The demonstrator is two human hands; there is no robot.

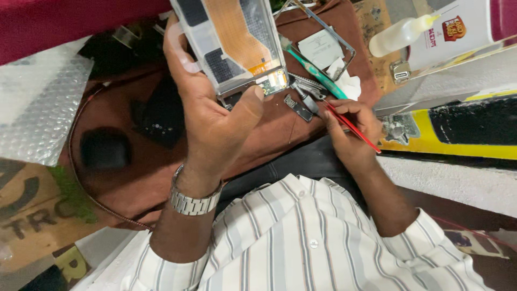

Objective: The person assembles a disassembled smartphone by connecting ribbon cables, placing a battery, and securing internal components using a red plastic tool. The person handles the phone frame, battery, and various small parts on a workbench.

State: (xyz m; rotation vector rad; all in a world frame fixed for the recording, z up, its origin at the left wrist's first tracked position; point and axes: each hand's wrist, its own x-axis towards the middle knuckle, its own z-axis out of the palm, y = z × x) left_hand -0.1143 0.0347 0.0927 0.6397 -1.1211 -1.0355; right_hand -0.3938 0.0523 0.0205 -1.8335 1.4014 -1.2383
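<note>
- Left hand [207, 116], centre of the frame, is clamped around an opened phone [231, 43] with its back cover off; thumb pressed on the lower edge, fingers wrapped behind the far side. The phone is lifted above the brown table [161, 161], top centre, its upper end cut off by the frame edge.
- Right hand [353, 129], right of centre, is pinched shut on a slim red tool [353, 128]. Its tip points toward small metal parts [301, 102] lying on the table just below the phone.
- My reading: a repair step, picking at or lifting a small part beside the phone. Next move calls for a fine, steady tip and a still left hand.
- Nearby: a teal-handled tool [312, 73], a metal frame [334, 37] with white pads inside, a squeeze bottle [401, 35] upper right, bubble wrap [40, 102] at left.
- Hard to make out: the tool's tip is lost among the parts, so I cannot tell whether it touches any. The dark shapes at left stay unidentified.
</note>
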